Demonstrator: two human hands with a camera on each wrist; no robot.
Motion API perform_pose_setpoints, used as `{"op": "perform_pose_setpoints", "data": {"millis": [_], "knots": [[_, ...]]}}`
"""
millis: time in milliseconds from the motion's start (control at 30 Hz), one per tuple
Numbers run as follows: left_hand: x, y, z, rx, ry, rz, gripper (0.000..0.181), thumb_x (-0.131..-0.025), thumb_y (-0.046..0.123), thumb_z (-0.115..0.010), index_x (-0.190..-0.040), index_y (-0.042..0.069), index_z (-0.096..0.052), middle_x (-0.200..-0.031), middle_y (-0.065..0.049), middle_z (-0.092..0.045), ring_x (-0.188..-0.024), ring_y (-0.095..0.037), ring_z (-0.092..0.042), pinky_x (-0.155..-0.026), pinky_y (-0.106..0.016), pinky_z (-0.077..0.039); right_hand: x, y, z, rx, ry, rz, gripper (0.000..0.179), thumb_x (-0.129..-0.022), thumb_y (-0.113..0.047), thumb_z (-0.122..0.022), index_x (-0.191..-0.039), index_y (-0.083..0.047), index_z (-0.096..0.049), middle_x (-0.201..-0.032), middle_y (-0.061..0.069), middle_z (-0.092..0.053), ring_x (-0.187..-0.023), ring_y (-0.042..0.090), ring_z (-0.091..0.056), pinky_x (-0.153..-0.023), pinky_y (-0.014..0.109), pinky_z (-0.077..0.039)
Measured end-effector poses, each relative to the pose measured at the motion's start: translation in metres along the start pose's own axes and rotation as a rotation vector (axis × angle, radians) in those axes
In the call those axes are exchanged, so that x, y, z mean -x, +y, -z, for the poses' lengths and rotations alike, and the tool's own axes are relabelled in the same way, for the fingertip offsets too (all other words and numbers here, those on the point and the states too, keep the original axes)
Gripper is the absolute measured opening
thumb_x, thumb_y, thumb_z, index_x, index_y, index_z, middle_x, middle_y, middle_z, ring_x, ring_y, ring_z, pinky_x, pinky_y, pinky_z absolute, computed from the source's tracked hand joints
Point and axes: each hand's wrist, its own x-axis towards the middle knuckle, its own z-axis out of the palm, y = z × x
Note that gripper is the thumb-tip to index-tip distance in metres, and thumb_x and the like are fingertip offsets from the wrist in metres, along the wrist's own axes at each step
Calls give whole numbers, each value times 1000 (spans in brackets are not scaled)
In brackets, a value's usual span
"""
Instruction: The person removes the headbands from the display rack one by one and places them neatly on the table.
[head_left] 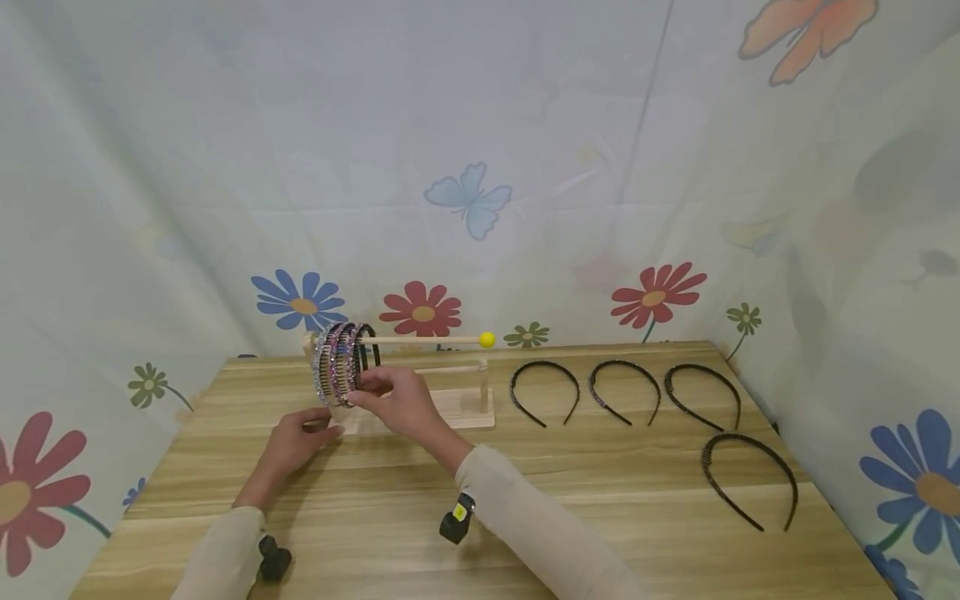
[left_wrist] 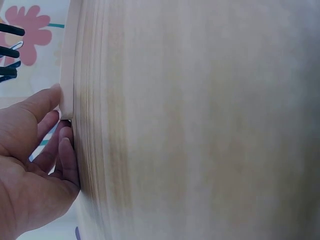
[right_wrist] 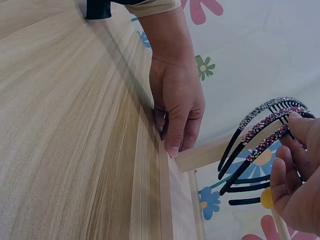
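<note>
A wooden stand [head_left: 474, 408] has several glittery headbands [head_left: 322, 375] hung in a row at the left end of its upper rod [head_left: 427, 340]. My right hand [head_left: 405, 404] pinches the lower part of the rightmost headbands, thumb in front and fingers behind; in the right wrist view its fingertips are on a pink-beaded headband [right_wrist: 267, 142]. At the base's front left corner, my left hand [head_left: 294, 443] grips the wood. Its thumb lies on top of the base edge [left_wrist: 69, 60] in the left wrist view, with the other fingers curled by the corner.
A yellow ball [head_left: 487, 340] caps the rod's right end. Several dark headbands lie on the wood-grain table [head_left: 375, 533] to the right, one headband [head_left: 750, 442] nearer the front edge. A flower-printed curtain [head_left: 555, 275] stands behind the table.
</note>
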Motion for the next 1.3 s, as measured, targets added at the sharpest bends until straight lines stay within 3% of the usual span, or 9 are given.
{"op": "perform_pose_setpoints", "data": {"millis": [600, 833, 1300], "knots": [[2, 4, -2, -14, 2, 8, 52, -97, 30, -73, -133, -5, -63, -134, -27, -63, -118, -43, -65, -98, -55, -53, 2, 5, 22, 52, 31, 12, 23, -96, -23, -74, -114, -10, -75, -101, -3, -77, -89, 3, -68, -73, 19, -56], [2, 5, 0, -29, 9, 10, 52, -96, 29, -73, -133, -7, -62, -134, -28, -63, -118, -43, -65, -97, -55, -53, 7, 3, 38, 67, 37, -6, 23, -96, -22, -74, -115, -10, -76, -93, -6, -77, -89, 3, -69, -73, 21, -56], [1, 4, -1, -32, -5, 23, 53, -97, 29, -73, -133, -8, -62, -134, -29, -62, -117, -44, -65, -96, -56, -53, 19, 5, 65, 62, 46, 104, 17, -99, -22, -70, -111, -12, -76, -94, -6, -77, -85, 6, -70, -77, 22, -57]]}}
